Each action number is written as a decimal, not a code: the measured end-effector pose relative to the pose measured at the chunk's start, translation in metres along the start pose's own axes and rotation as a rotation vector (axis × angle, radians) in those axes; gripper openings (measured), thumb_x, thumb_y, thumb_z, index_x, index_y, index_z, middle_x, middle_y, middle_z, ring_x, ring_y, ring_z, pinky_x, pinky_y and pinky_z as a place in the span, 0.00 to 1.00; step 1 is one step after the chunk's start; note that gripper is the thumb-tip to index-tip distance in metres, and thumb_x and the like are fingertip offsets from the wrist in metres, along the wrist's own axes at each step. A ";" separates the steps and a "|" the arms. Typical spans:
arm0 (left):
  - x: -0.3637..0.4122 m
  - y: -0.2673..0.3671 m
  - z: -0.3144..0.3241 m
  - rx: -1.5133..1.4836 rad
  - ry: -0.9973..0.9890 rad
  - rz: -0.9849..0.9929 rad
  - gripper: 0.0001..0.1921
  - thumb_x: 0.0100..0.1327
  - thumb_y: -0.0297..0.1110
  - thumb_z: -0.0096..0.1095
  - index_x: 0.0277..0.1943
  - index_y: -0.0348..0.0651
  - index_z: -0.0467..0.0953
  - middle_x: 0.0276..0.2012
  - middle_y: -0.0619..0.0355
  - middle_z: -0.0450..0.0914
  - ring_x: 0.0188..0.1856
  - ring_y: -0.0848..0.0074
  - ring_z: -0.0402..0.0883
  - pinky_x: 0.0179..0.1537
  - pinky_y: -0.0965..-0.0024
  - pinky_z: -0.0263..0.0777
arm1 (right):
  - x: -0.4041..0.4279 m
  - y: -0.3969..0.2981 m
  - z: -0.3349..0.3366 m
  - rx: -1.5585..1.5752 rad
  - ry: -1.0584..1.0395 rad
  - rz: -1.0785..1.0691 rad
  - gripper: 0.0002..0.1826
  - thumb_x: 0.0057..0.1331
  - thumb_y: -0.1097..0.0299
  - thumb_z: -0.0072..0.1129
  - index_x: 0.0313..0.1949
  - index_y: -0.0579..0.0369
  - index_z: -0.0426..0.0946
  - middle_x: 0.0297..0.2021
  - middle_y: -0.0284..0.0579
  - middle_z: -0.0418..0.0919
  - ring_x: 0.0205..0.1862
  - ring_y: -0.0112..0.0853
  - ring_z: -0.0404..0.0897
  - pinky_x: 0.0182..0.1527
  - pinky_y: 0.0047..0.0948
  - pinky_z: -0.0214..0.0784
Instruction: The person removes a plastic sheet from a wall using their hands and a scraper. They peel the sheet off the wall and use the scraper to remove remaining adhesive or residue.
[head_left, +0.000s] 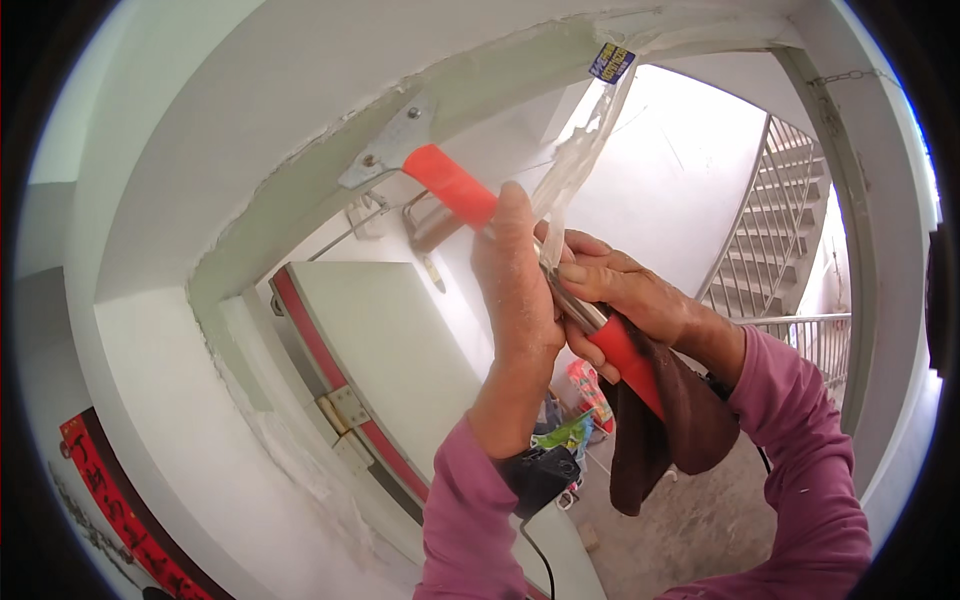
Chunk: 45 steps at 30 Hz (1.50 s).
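Note:
A metal bar (574, 300) with red sleeves (450, 185) runs diagonally before me. Its upper end is by a bolted metal bracket (386, 142) on the frame overhead. My left hand (517, 281) lies against the bar, seen edge-on; its grip is hidden. My right hand (637, 296) is around the bar, thumb and finger pinching clear plastic film (566, 176) that hangs from above. A dark brown cloth (697, 427) drapes over the lower red sleeve, beneath the right wrist. A label with writing (612, 63) is at the film's top.
A pale door (390, 330) with a red edge and a hinge (347, 407) stands at left. A staircase with railings (772, 217) rises at right. Colourful bags (574, 435) lie on the floor below. A red paper strip bearing writing (124, 517) hangs lower left.

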<state>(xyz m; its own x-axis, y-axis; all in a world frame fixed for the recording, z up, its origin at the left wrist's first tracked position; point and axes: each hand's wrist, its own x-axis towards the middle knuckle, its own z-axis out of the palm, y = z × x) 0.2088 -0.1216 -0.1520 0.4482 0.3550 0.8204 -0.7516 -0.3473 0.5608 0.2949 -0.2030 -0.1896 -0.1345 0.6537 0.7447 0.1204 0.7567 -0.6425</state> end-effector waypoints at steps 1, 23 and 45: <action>0.000 -0.001 0.000 0.006 0.000 0.000 0.25 0.66 0.53 0.46 0.38 0.33 0.71 0.17 0.58 0.69 0.22 0.72 0.75 0.26 0.71 0.72 | 0.000 0.000 -0.001 0.010 0.000 0.000 0.27 0.69 0.54 0.41 0.58 0.65 0.56 0.36 0.46 0.68 0.35 0.30 0.69 0.38 0.25 0.62; -0.002 -0.007 0.007 0.008 0.031 0.082 0.25 0.66 0.53 0.45 0.37 0.33 0.72 0.28 0.48 0.78 0.25 0.71 0.76 0.29 0.72 0.72 | -0.007 0.009 -0.022 0.101 -0.019 0.012 0.27 0.70 0.54 0.39 0.58 0.64 0.54 0.26 0.47 0.70 0.23 0.30 0.70 0.27 0.25 0.65; 0.015 -0.018 0.011 0.072 0.051 0.136 0.20 0.66 0.48 0.49 0.36 0.36 0.70 0.23 0.57 0.71 0.23 0.75 0.72 0.24 0.74 0.67 | -0.010 0.005 -0.022 0.161 0.054 -0.041 0.27 0.71 0.53 0.38 0.58 0.62 0.52 0.16 0.48 0.71 0.12 0.31 0.71 0.16 0.24 0.67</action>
<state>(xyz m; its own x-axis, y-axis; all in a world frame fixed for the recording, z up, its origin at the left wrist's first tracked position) 0.2350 -0.1196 -0.1486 0.3177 0.3435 0.8838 -0.7661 -0.4562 0.4527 0.3184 -0.2058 -0.1958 -0.0828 0.6242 0.7768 -0.0439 0.7765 -0.6286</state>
